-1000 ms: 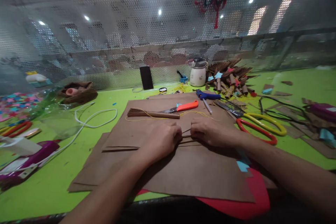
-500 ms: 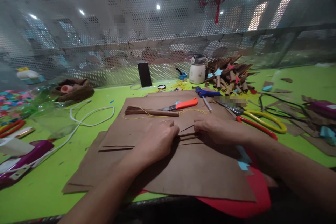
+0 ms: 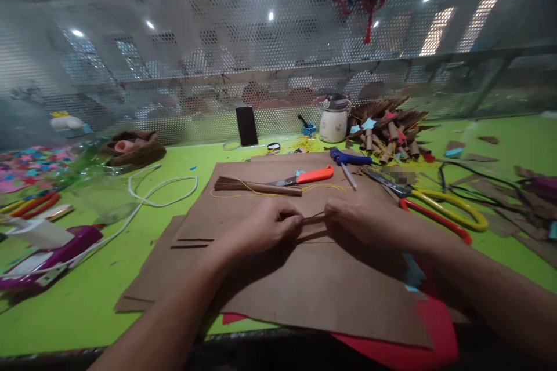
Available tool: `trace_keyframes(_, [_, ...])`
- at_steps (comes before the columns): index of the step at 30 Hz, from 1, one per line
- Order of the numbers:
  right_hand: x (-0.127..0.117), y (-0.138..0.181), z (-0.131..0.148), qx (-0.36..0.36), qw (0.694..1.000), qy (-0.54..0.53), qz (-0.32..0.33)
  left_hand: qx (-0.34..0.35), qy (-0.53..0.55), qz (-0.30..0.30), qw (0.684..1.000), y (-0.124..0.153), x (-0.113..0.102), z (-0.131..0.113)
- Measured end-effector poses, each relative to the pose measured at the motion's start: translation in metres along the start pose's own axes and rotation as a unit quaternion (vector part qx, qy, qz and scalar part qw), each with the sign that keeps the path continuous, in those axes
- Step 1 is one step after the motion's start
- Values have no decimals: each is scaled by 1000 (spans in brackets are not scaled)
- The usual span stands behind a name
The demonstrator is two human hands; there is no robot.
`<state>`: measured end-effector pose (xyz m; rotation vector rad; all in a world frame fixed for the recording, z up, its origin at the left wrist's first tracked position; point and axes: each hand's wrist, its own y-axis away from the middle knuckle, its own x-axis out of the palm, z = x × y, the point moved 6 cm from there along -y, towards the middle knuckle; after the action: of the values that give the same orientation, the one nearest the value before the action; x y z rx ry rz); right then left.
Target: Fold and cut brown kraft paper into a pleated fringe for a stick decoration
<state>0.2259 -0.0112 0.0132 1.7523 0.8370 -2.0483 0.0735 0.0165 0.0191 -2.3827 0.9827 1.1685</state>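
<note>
Over a stack of brown paper sheets (image 3: 331,290), my left hand (image 3: 272,223) and my right hand (image 3: 357,214) face each other a short gap apart. Their curled fingers pinch a narrow piece of brown paper (image 3: 313,220) that spans the gap; how it is folded or rolled is partly hidden by the fingers. Beyond the hands lies a fringed roll of brown paper (image 3: 261,186) with yellow thread (image 3: 235,178) along it. An orange-handled craft knife (image 3: 304,176) rests just past that roll. A blue glue gun (image 3: 350,157) sits beyond my right hand.
Large scissors (image 3: 452,203) with yellow and red handles lie right. Behind them is a heap of fringed brown paper rolls (image 3: 387,133) beside a white bottle (image 3: 333,122). A white cable (image 3: 163,200) and purple power strip (image 3: 73,252) are left. A black phone (image 3: 246,126) leans at the back.
The view has shifted, so things appear slightly farther right. My fingers have shifted slightly on the brown paper piece, which both hands still pinch.
</note>
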Motion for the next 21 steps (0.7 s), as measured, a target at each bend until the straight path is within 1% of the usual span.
trace_keyframes(5, [3, 2, 6, -14, 999, 8, -37, -25, 135, 17, 990, -1, 3, 0])
trace_keyframes(7, [2, 3, 8, -22, 998, 3, -62, -31, 170, 19, 985, -1, 6, 2])
trace_keyframes(9, [1, 3, 10, -25, 997, -5, -71, -35, 187, 26, 981, -1, 8, 3])
trace_keyframes(11, [1, 3, 10, -18, 997, -15, -68, -37, 180, 36, 982, -2, 9, 3])
trace_keyframes(13, [-1, 2, 8, -6, 997, -47, -63, -34, 160, 40, 986, -2, 8, 3])
trace_keyframes(17, [-6, 0, 1, 28, 985, -162, -51, -16, 126, 7, 992, -4, 5, 3])
trace_keyframes(21, [-5, -3, 1, 50, 964, -260, 0, -7, 88, -13, 996, -5, 6, 6])
